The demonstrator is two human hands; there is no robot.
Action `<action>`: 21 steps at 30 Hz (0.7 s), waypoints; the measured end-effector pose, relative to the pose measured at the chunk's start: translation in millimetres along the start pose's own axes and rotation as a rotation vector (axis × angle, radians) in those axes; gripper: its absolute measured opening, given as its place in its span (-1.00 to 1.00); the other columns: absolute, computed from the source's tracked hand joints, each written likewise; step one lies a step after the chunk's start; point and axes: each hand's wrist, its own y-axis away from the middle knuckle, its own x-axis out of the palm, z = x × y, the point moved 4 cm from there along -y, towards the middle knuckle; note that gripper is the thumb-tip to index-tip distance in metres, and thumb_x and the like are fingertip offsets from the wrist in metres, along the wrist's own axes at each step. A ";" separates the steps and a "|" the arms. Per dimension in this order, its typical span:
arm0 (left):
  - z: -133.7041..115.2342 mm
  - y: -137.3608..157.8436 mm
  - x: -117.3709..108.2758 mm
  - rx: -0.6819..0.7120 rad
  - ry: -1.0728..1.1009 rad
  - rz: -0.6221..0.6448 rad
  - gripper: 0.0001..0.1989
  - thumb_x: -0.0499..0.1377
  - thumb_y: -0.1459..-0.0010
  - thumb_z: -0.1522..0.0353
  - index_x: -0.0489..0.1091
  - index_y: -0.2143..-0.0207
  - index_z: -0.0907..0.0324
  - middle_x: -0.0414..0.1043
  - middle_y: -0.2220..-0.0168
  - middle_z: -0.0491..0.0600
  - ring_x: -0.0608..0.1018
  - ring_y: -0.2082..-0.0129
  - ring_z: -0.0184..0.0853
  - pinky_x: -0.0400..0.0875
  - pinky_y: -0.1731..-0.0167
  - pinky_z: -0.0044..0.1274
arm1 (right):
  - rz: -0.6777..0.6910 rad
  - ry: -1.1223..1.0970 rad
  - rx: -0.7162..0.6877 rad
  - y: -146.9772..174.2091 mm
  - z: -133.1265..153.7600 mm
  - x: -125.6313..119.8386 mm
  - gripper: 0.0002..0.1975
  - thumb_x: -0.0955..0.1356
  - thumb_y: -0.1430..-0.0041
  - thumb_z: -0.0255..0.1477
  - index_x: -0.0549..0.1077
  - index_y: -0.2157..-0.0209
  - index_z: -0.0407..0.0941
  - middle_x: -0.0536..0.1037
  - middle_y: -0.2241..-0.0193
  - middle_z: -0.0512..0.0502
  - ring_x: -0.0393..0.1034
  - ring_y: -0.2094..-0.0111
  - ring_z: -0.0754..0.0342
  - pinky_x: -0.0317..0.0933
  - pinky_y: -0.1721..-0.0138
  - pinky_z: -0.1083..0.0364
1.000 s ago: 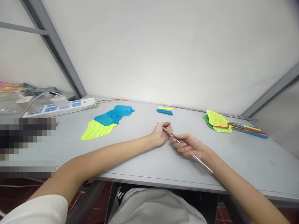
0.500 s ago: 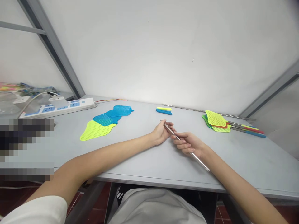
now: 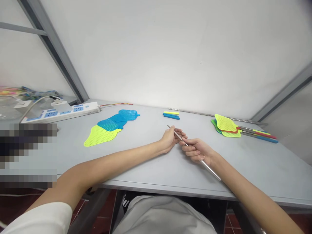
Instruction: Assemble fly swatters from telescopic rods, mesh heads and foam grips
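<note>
A thin silvery metal rod (image 3: 210,170) slants over the middle of the table, its narrower tip at the upper left and its thicker end toward the table's front edge. My right hand (image 3: 197,150) wraps its fingers round the rod's middle. Close by, my left hand (image 3: 170,139) holds the rod near the narrow tip, the thumb against it and the other fingers loosely curled behind. Beyond the hands lie one yellow grip tube (image 3: 171,113) and blue grip tubes (image 3: 171,116).
Left on the table (image 3: 146,169) are a yellow-green swatter head (image 3: 99,136) and overlapping blue swatter heads (image 3: 128,115). A power strip (image 3: 70,112) stands behind them. At right lies a pile of swatters (image 3: 225,123) with metal shafts. More rods (image 3: 195,112) lie along the wall.
My left fingers have loosened and spread a little. The rod and my right hand have shifted very slightly toward the lower right. Things on the table stay put.
</note>
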 end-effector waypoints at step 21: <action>6.4 9.7 6.0 -0.002 -0.114 0.130 -0.70 -0.18 -0.12 0.33 0.25 0.44 0.31 0.40 0.25 0.18 0.47 0.40 -0.37 0.35 0.47 -0.61 | 0.025 -0.115 0.041 0.4 -0.8 -1.6 -0.69 0.00 -0.17 -0.30 0.17 0.49 -0.15 -0.11 0.78 0.18 -0.27 0.86 0.33 -0.47 0.94 0.34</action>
